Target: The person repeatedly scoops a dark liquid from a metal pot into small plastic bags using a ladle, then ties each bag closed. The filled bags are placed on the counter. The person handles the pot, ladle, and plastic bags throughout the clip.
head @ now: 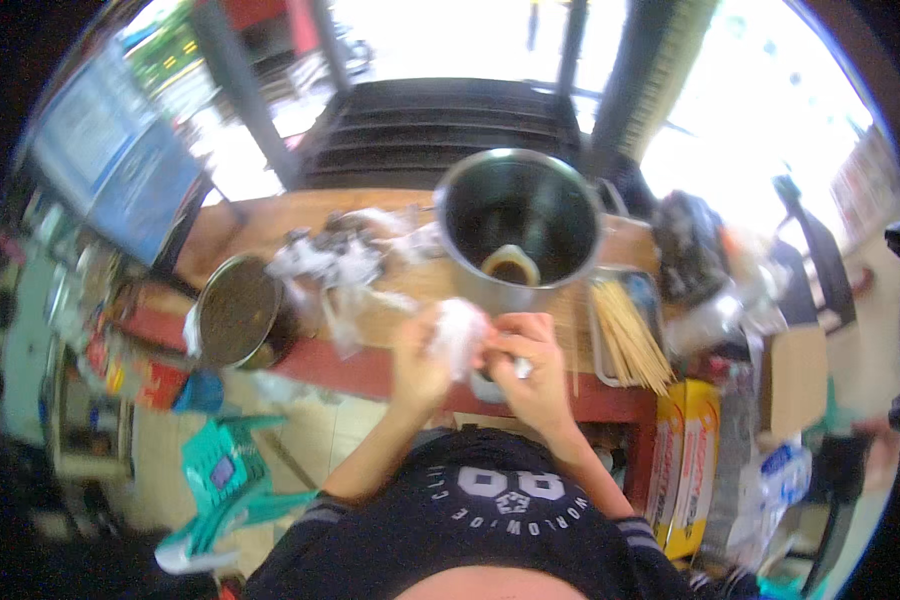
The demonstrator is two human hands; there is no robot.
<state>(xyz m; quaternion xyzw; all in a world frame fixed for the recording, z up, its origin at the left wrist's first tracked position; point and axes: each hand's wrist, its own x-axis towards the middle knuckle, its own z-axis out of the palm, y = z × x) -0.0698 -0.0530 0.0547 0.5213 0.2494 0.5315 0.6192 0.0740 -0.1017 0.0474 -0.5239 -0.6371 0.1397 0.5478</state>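
A small white plastic bag (457, 337), blurred by motion, is in my left hand (420, 360) just above the table's front edge. My right hand (529, 364) has its fingers curled in at the bag's right side, where they appear to pinch it; the exact grip is blurred. Right beyond my hands stands a tall stainless steel pot (465, 274), with a round tan-rimmed object (510, 268) low in its dark inside. Left of the pot lies a heap of white plastic bags (337, 259), some with dark contents. Below my right hand, a pale object (489, 386) is partly hidden.
Bamboo skewers (626, 326) lie across a metal tray (600, 360) at the right. A pot of brown matter (240, 311) stands at the wooden table's (390, 199) left end. Yellow boxes (682, 472) stand by its right side, and a green plastic stool (225, 469) is on the floor.
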